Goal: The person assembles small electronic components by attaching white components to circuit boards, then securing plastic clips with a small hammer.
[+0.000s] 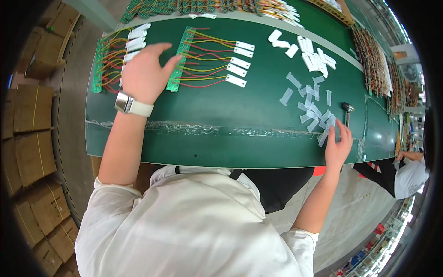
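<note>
My left hand [146, 74], with a watch on its wrist, is over the left part of the green table. Its thumb and forefinger are spread apart, and the thumb tip is at the edge of a green circuit board strip [174, 79]. Red and yellow wires run from that strip to several white flat plastic pieces [236, 81] in a column. Left of my hand lies a second wired strip [97, 69], partly covered by the hand. My right hand [338, 147] is at the near edge of a scatter of clear plastic pieces [313, 111], its fingertips apart and touching the pile.
Loose white plastic pieces [314, 57] lie beyond the clear ones. A dark-headed tool [348, 108] rests right of them. Many wired boards [194, 6] line the far side, with bundles [369, 60] at the right. Cardboard boxes [34, 111] stand at left; another person [410, 175] sits at right.
</note>
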{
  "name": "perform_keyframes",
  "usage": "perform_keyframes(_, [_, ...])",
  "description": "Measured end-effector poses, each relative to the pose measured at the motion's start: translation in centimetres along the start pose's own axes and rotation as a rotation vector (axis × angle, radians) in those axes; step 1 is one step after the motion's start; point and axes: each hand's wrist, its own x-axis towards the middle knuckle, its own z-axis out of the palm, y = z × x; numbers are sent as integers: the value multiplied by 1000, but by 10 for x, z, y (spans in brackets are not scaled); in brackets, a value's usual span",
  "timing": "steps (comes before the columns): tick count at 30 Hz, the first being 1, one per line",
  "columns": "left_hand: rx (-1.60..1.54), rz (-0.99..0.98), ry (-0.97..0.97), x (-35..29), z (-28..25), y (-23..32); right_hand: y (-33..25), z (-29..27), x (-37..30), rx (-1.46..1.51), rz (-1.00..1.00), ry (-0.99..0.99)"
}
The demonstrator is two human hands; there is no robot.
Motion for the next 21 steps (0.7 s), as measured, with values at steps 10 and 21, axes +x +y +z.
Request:
perform_keyframes(10, [-256, 333, -276, -15, 24, 46, -128, 64, 95, 151, -418, -193])
perform_keyframes(21, [-345, 353, -150, -29, 39, 40, -152, 96, 107, -75, -636, -168])
